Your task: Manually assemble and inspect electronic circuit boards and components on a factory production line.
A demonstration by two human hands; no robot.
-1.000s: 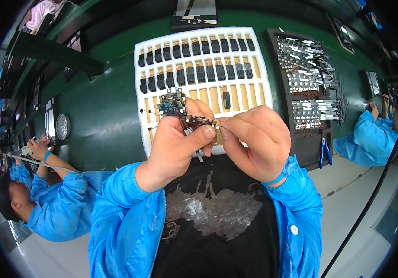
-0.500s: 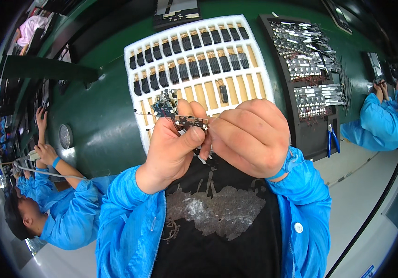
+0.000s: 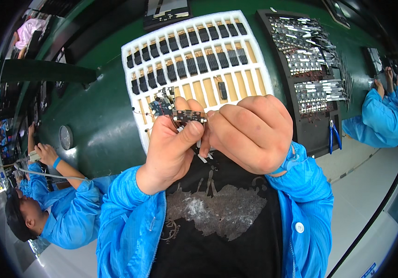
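Note:
My left hand (image 3: 173, 150) is closed around a small bunch of dark circuit boards with white parts and thin wires. Its thumb presses on one narrow dark circuit board (image 3: 189, 116) lying across the fingers, while other boards (image 3: 163, 103) stick out to the left. My right hand (image 3: 254, 134) is closed in a pinch at the right end of the narrow board. Its fingertips are partly hidden, so what they grip cannot be made out. White strips poke out below the hands. Beyond stands a white foam tray (image 3: 262, 65) holding rows of black rectangular parts (image 3: 201, 64).
On the right, a black tray (image 3: 310, 132) carries many circuit boards (image 3: 301, 60) and blue-handled pliers (image 3: 334, 136). A round metal dish (image 3: 66, 137) sits at left on the green table (image 3: 99, 116). Co-workers in blue sit on both sides (image 3: 71, 217) (image 3: 377, 118).
Both hands keep their hold, with the narrow board tilted slightly and shifted a little. The co-worker at left has moved one hand lower.

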